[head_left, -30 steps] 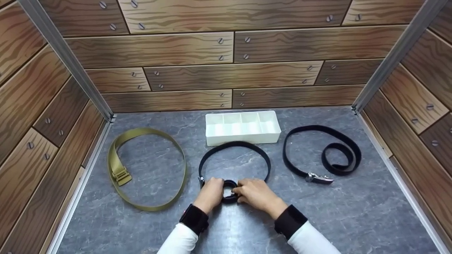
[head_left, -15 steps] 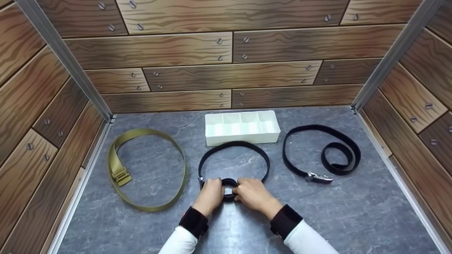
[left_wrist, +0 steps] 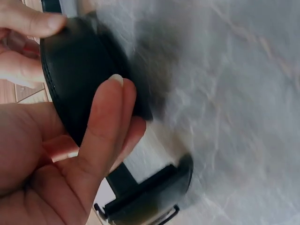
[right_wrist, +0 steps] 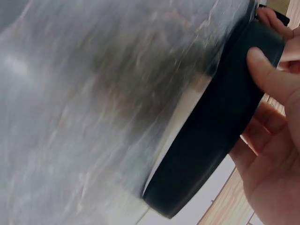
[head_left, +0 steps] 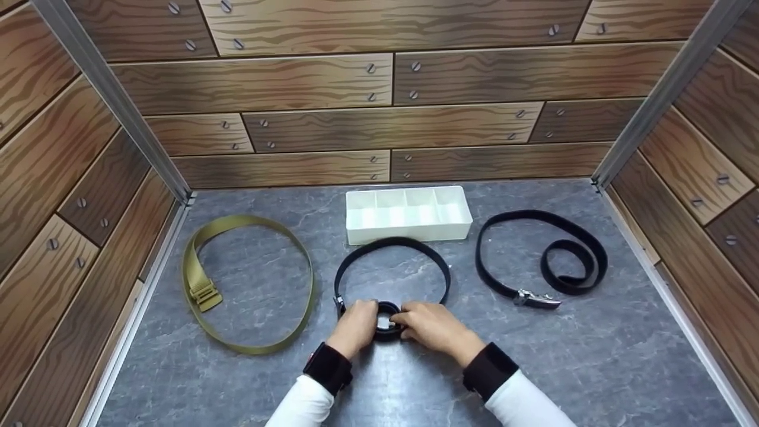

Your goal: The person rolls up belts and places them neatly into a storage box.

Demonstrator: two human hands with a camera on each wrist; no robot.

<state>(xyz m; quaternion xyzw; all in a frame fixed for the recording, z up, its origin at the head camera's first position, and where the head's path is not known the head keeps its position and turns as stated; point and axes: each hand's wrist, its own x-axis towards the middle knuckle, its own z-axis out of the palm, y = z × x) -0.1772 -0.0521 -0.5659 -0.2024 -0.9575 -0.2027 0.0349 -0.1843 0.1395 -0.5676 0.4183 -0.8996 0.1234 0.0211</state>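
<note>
A black belt [head_left: 392,241] stands on edge at the middle of the table, its far part in a wide loop and its near end rolled into a small coil. My left hand [head_left: 354,325] grips the coil's left side, thumb and fingers on the strap. On the coil's right, my right hand [head_left: 431,326] pinches the strap, some fingertips inside the roll. The left wrist view shows the smooth strap [left_wrist: 75,70] between both hands, with the belt's buckle [left_wrist: 145,201] below. Along the right wrist view runs the strap's outer face [right_wrist: 220,108], my right thumb pressed to it.
A white divided tray [head_left: 409,231] sits just behind the loop. An olive webbing belt [head_left: 309,279] lies looped at left. Another black belt [head_left: 536,214] with a silver buckle [head_left: 536,298] lies partly curled at right. Wood-patterned walls [head_left: 326,172] enclose the table on three sides.
The right side of the big loop has drawn slightly inward to the left. Both hands stay at the coil, the right fingers shifting a little on it.
</note>
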